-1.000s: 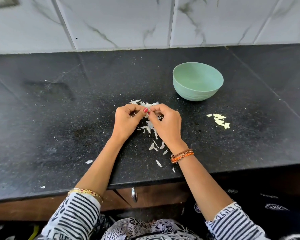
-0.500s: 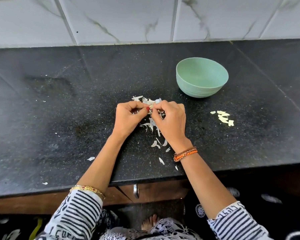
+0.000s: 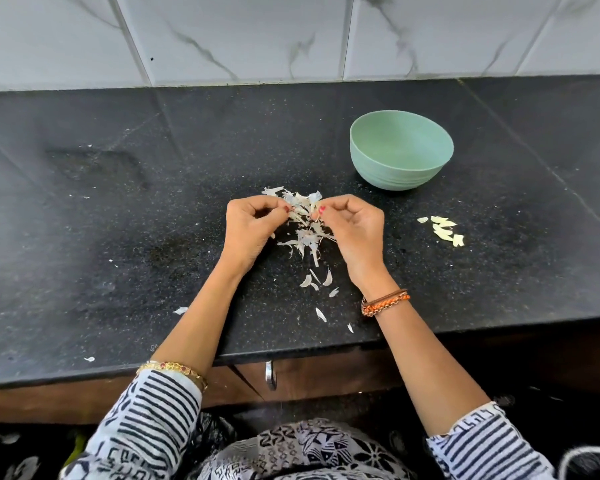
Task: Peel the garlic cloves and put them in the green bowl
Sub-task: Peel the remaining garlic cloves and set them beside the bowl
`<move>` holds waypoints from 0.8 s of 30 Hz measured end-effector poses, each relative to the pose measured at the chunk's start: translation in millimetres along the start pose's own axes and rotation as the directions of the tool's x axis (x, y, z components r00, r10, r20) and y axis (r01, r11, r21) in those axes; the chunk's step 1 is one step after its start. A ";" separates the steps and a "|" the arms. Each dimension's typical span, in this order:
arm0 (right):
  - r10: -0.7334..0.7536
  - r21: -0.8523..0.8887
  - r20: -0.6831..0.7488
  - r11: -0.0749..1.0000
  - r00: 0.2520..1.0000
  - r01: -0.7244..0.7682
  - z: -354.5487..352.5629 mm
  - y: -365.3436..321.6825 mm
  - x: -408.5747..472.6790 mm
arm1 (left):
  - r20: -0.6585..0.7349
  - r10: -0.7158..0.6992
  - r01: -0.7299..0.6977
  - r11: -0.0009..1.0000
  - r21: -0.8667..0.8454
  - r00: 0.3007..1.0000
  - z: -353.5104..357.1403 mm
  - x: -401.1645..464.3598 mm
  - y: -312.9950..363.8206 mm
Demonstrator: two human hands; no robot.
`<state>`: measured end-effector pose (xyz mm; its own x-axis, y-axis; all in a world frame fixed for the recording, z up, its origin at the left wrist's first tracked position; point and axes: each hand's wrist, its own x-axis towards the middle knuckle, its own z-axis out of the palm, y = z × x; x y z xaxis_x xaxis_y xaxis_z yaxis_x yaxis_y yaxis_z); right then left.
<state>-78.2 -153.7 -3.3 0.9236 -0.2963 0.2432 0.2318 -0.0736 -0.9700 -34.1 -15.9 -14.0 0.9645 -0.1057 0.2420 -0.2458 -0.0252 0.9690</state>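
Both forearms reach forward, converging. The left hand [image 3: 248, 230] and right hand [image 3: 355, 230] face each other, slightly apart, fingers curled and thumbs pinching at fingertips.

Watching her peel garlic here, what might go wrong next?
The pale peeled cloves lie on the black counter, not in the green bowl, so they may be forgotten. Papery white skins beneath the left hand and right hand could get mixed in.

A black speckled stone surface [image 3: 118, 237] carries a pale green round bowl [image 3: 401, 150], a heap of white papery garlic skins [image 3: 303, 233] near its front middle, and pale yellow peeled garlic cloves [image 3: 444, 229] at the right
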 end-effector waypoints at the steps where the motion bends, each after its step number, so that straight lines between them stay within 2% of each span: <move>1: -0.017 -0.039 -0.004 0.999 1.000 0.017 -0.1 1.4 0.5 | 0.005 0.019 -0.019 1.000 0.017 1.000 0.1 -1.1 0.4; 4: -0.069 -0.197 0.025 0.978 0.997 0.072 1.4 9.2 1.2 | 0.046 0.076 -0.079 0.995 0.067 0.996 1.9 -3.9 0.3; 9: -0.078 -0.232 0.037 0.969 0.996 0.085 1.6 10.4 2.5 | 0.100 0.096 -0.100 0.994 0.040 0.990 -0.5 -1.5 -1.9; 14: -0.099 -0.355 0.033 0.929 0.995 0.104 1.8 12.6 3.3 | 0.066 0.078 -0.080 0.996 0.030 0.995 0.9 -0.8 -4.5; 18: -0.186 -0.485 0.050 0.855 0.981 0.186 3.4 13.7 2.8 | 0.038 0.053 -0.054 0.998 0.039 0.998 1.0 -1.8 -4.6; 21: -0.285 -0.580 0.046 0.772 0.957 0.258 7.2 14.6 0.4 | 0.009 0.077 -0.078 0.994 0.081 0.997 2.3 -4.0 -3.7; 24: -0.320 -0.609 0.041 0.743 0.947 0.277 8.8 14.2 0.3 | -0.024 0.137 -0.132 0.981 0.140 0.990 5.7 -8.6 -2.5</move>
<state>-71.9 -146.5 -17.0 0.8128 -0.2177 0.5404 0.2425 -0.7170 -0.6535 -42.3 -20.6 -18.8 0.9239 -0.0838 0.3735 -0.3822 -0.1498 0.9119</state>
